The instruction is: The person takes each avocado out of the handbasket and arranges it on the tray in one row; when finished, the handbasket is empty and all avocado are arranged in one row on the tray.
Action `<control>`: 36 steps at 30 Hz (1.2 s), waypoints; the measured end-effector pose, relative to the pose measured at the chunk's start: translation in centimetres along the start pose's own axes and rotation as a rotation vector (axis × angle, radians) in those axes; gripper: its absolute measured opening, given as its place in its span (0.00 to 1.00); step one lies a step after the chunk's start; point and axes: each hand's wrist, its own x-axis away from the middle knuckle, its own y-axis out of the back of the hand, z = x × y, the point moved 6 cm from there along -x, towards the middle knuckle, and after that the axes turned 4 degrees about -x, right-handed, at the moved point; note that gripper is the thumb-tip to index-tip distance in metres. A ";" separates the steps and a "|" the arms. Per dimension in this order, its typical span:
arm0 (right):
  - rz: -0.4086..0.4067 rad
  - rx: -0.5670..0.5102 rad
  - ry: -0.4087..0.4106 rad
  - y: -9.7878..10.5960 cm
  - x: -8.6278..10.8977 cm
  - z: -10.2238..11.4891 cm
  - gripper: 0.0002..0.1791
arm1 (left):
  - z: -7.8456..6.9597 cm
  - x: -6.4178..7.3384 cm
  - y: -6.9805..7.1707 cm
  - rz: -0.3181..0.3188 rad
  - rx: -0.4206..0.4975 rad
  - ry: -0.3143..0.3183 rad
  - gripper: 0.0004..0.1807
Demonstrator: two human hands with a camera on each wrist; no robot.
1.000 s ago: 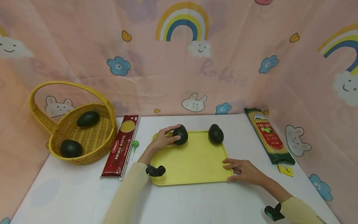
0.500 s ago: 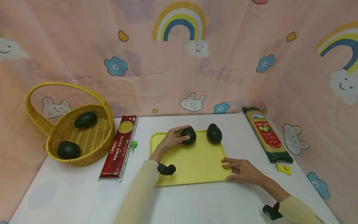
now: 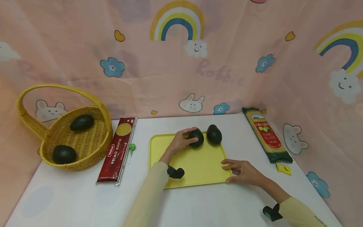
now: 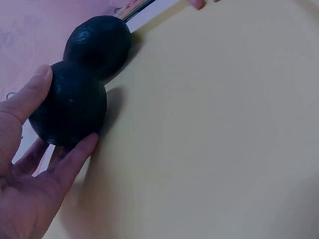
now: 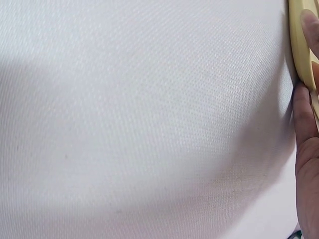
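Observation:
My left hand (image 3: 180, 142) grips a dark green avocado (image 3: 197, 138) at the far side of a yellow tray (image 3: 195, 167). Thumb and fingers span its sides in the left wrist view, where this avocado (image 4: 72, 104) overlaps a second one. That second avocado (image 3: 214, 135) sits at the tray's far right corner. At the near right corner, my right hand (image 3: 244, 172) holds the tray's edge. The right wrist view has one finger along the outside of the tray rim (image 5: 297, 45) and another fingertip over it.
A yellow wicker basket (image 3: 103, 138) with two avocados stands at the left. Beside it lie a red spaghetti packet (image 3: 116, 149) and a green lollipop (image 3: 132, 147). A green-and-gold Olivoila packet (image 3: 266, 135) and a small yellow packet (image 3: 283, 169) lie at the right.
My left hand has moved right across the tray with its avocado, bringing it close to the second one. The right hand stays at the tray corner. The head view has shifted slightly.

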 end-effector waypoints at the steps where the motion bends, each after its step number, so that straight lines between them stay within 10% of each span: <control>1: 0.000 -0.012 -0.004 0.0 -0.1 0.0 0.26 | -0.1 0.1 0.0 -0.005 -0.017 -0.009 0.28; 36: -0.010 -0.066 -0.012 0.0 0.0 -0.1 0.26 | -0.9 -0.6 -0.9 -0.007 0.014 -0.131 0.32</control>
